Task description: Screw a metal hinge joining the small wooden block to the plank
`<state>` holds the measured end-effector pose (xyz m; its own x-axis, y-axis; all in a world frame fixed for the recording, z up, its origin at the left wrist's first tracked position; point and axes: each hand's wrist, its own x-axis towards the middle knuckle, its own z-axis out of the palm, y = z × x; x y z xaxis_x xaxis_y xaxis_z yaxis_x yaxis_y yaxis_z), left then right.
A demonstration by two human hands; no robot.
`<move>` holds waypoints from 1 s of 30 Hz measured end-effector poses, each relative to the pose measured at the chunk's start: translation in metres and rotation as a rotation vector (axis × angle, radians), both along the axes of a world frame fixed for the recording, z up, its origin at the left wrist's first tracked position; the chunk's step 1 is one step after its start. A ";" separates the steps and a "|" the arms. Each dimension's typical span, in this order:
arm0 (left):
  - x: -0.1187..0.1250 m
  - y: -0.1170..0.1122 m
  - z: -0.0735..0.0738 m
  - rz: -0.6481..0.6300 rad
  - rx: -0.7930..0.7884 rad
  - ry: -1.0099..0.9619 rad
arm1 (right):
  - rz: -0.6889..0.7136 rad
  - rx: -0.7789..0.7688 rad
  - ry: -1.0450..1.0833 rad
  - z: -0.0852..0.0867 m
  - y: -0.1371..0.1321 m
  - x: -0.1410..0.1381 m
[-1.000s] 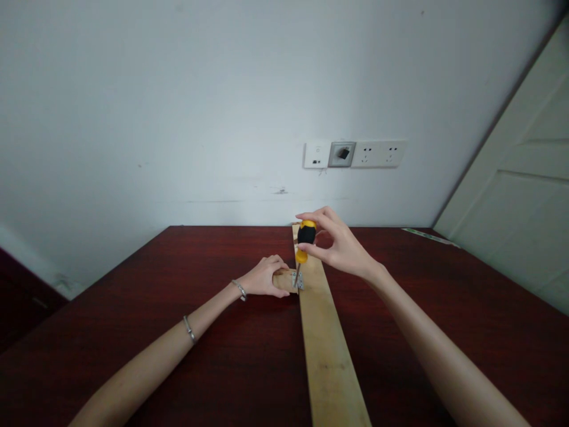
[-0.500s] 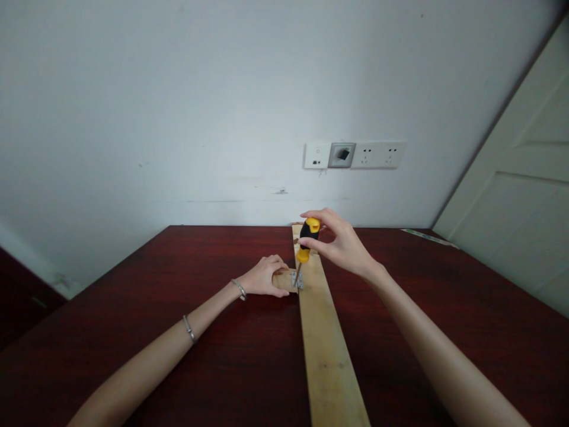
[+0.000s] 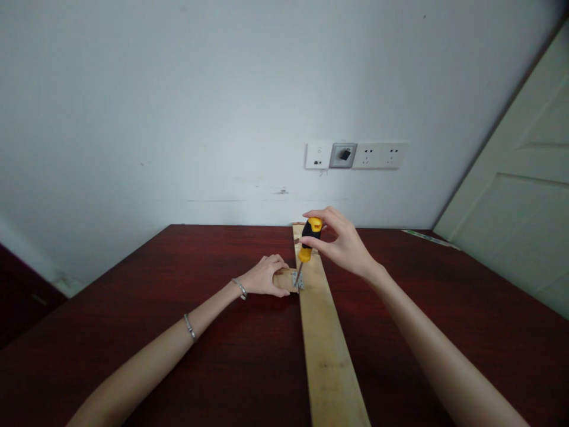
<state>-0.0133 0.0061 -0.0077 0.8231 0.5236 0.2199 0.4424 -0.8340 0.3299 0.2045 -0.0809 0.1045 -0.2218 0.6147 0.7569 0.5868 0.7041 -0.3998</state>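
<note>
A long pale wooden plank point(image 3: 326, 350) lies lengthwise on the dark red table point(image 3: 222, 356). My left hand point(image 3: 265, 276) is closed over a small wooden block point(image 3: 284, 279) pressed against the plank's left edge. A small metal bracket point(image 3: 298, 281) joins block and plank. My right hand point(image 3: 340, 242) pinches the yellow and black handle of a screwdriver point(image 3: 307, 240). The screwdriver leans slightly to the right, its tip down on the bracket.
A white wall stands just behind the table, with a row of sockets point(image 3: 355, 155). A pale door point(image 3: 520, 196) is at the right. A thin light strip point(image 3: 427, 238) lies at the table's far right edge.
My right hand's fingers have shifted round the screwdriver handle, which has tipped slightly to the right. My left hand and the block have stayed put.
</note>
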 end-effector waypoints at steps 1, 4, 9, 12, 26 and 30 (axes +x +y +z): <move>0.000 0.000 0.000 0.000 0.002 -0.001 | -0.001 -0.001 0.000 0.000 0.000 0.000; 0.000 0.001 -0.001 -0.002 0.006 0.000 | -0.005 0.002 -0.001 0.001 -0.001 -0.001; 0.000 0.001 -0.002 -0.001 0.003 0.005 | -0.018 0.007 0.015 0.003 -0.003 -0.001; -0.001 0.001 -0.001 -0.002 -0.003 0.011 | -0.016 -0.011 0.061 0.003 -0.003 0.000; -0.003 0.002 0.000 0.020 -0.049 0.050 | -0.186 -0.056 0.653 0.000 0.023 0.027; -0.003 0.000 0.001 0.021 -0.059 0.062 | -0.182 -0.135 0.786 -0.009 0.036 0.037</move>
